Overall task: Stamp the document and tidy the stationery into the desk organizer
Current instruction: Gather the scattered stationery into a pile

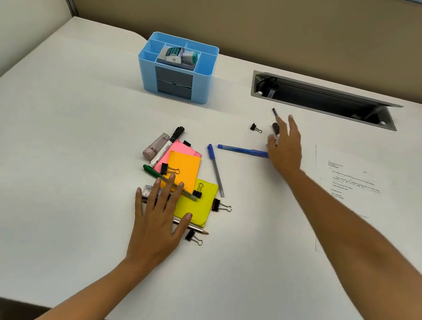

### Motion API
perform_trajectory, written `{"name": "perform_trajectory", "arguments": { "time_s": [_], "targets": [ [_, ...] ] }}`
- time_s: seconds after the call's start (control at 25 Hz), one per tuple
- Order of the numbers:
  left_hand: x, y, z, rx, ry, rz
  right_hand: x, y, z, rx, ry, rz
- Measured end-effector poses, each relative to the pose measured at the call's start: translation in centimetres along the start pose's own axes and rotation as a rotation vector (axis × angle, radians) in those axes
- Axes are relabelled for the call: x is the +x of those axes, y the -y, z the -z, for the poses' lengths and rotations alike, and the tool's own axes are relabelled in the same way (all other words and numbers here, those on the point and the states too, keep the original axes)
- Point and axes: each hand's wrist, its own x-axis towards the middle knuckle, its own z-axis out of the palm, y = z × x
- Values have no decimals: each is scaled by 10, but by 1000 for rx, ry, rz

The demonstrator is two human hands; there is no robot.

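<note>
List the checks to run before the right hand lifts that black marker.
1. Right hand at the black marker: ok.
2. Grip closed on the marker: cannot tell, the hand hides it.
3. Small binder clip clear of the marker: ok, it lies apart.
4. Blue pen clear of the hand: not ok, its end meets the hand.
5. Desk organizer has room: ok, the side compartments look empty and the stamp sits in the middle.
6. Left hand free: ok, it lies flat on the stationery pile, holding nothing.

document: printed lines too small to read | white tag in cable tray: digits blurred, unreadable
</note>
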Motion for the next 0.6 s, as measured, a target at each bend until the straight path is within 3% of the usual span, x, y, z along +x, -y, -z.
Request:
{"name": "perform_trajectory", "arguments": {
  "time_s": [0.08, 0.2, 0.6],
  "targets": [
    [0, 0, 0, 2, 9, 6, 27, -12, -4, -163, 111, -78],
    [0, 0, 0, -1, 20, 13, 43, -12, -14, -209, 253, -103],
    [2, 0, 2, -1, 45, 19, -18, 64, -45, -170, 350, 305]
  ]
}}
